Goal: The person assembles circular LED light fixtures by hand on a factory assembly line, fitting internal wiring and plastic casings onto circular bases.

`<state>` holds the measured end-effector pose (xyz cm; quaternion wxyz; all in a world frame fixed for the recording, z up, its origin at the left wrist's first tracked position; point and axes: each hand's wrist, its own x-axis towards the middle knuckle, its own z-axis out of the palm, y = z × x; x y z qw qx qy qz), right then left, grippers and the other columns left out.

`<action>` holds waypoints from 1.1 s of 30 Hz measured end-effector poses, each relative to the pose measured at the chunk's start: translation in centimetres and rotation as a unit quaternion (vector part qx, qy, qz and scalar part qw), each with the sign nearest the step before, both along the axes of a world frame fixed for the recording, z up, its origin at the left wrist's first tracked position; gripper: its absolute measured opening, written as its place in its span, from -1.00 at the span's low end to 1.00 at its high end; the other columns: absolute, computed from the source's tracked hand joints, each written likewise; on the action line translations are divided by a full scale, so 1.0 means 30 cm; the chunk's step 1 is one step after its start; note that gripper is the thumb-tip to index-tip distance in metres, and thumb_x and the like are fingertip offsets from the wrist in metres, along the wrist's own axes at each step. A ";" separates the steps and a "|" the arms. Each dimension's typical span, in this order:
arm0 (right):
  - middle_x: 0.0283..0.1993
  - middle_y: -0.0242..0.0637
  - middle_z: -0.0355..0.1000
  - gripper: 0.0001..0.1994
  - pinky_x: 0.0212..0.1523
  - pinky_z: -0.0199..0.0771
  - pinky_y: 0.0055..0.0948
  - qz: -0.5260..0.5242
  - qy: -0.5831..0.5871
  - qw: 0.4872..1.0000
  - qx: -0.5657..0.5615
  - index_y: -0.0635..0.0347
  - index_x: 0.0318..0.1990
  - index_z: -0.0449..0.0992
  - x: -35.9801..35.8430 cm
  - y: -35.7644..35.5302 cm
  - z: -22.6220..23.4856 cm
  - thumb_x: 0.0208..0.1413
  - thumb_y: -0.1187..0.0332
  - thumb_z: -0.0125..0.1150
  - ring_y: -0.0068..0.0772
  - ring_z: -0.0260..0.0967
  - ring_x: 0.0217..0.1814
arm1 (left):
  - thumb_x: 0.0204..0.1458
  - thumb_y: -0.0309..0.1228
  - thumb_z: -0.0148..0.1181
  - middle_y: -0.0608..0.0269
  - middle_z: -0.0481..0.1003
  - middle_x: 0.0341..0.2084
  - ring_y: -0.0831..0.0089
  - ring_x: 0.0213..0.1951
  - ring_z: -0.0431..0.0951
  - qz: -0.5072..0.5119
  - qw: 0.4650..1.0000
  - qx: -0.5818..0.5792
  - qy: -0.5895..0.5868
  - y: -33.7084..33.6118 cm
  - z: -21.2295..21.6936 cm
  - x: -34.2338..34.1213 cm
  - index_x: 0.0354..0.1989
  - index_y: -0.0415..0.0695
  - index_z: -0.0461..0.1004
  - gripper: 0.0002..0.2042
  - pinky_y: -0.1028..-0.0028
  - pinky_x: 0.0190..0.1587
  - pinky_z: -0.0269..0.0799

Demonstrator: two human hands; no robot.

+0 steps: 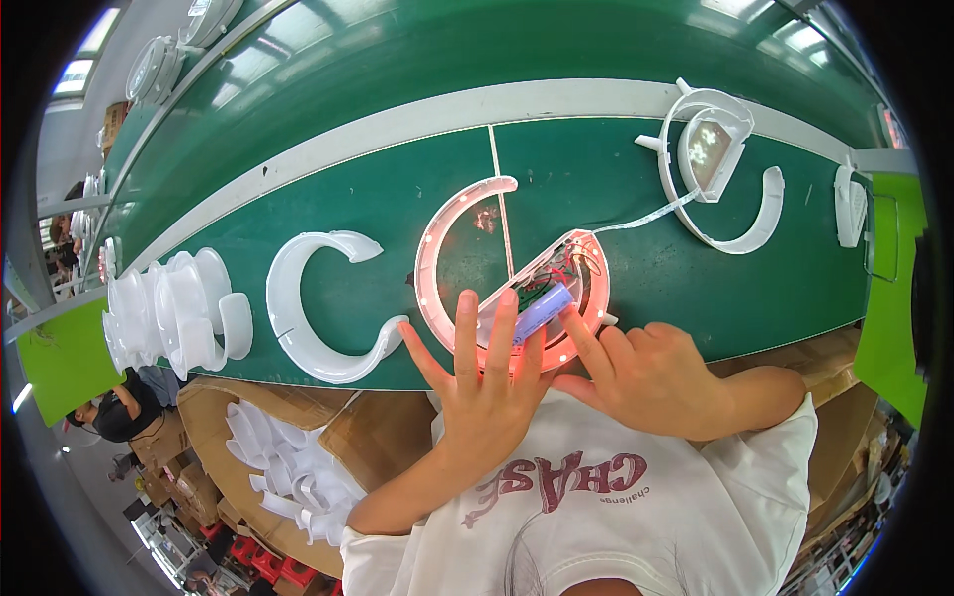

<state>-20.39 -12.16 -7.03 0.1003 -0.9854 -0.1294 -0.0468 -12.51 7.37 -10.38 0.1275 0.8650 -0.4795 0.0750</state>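
Observation:
A C-shaped white plastic housing, glowing red from lights along its band, lies on the green table in front of me. Its half-moon compartment holds a purple cylindrical battery beside red, black and green wires. My left hand is spread over the near side, fingertips on the compartment's edge and the little finger reaching toward a plain white C-shaped piece. With its index finger stretched to the battery's right end, my right hand keeps its other fingers loosely bent and grips nothing visible.
A white LED strip runs from the lit housing to another C-shaped housing at the far right. White curved parts stand stacked at the left. A cardboard box of white pieces sits below the table's front edge. A person is at lower left.

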 end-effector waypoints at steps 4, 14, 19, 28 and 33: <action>-0.73 -0.50 0.13 -0.29 -0.76 0.02 -0.48 -0.031 0.086 0.996 -0.002 0.44 0.21 0.43 0.009 0.042 -0.005 0.18 -0.11 0.21 -0.62 0.04 -0.82 | 0.02 -0.18 0.34 0.02 0.22 0.33 -0.21 0.36 0.18 0.010 1.000 -0.005 -0.023 -0.011 0.007 0.003 -0.10 -0.05 0.58 -0.68 -0.72 0.15 -0.10; -0.80 -0.53 0.09 -0.28 -0.78 -0.01 -0.47 0.004 0.036 0.995 0.089 0.46 0.24 0.37 -0.015 0.034 -0.091 0.19 -0.06 0.24 -0.59 0.05 -0.84 | -0.05 -0.37 0.33 -0.08 0.22 0.30 -0.25 0.37 0.14 0.021 0.998 0.022 -0.064 -0.019 -0.025 0.001 -0.26 -0.09 0.57 -0.82 -0.67 0.21 -0.15; -0.80 -0.54 0.08 -0.28 -0.78 0.01 -0.49 -0.061 0.074 0.995 0.018 0.47 0.19 0.41 -0.001 0.090 -0.027 0.17 -0.09 0.25 -0.60 0.06 -0.83 | 0.01 -0.44 0.28 -0.06 0.23 0.29 -0.23 0.37 0.14 0.028 0.997 0.023 -0.073 -0.013 -0.027 0.001 -0.22 -0.09 0.56 -0.84 -0.68 0.21 -0.15; -0.76 -0.49 0.24 -0.25 -0.75 0.12 -0.51 -0.058 0.082 0.984 0.146 0.53 0.14 0.43 0.018 0.069 -0.093 0.10 -0.09 0.32 -0.60 0.24 -0.78 | 0.02 -0.42 0.31 0.02 0.20 0.28 -0.21 0.39 0.10 0.024 0.999 0.013 -0.035 0.016 -0.039 0.006 -0.12 -0.05 0.52 -0.76 -0.69 0.21 -0.15; -0.75 -0.47 0.26 -0.26 -0.73 0.15 -0.52 -0.048 0.034 0.981 0.187 0.55 0.15 0.43 0.013 0.057 -0.128 0.11 -0.06 0.33 -0.58 0.28 -0.75 | 0.05 -0.41 0.30 0.04 0.21 0.27 -0.21 0.39 0.09 0.019 0.999 0.025 -0.040 0.016 -0.045 0.005 -0.14 -0.03 0.51 -0.80 -0.70 0.20 -0.12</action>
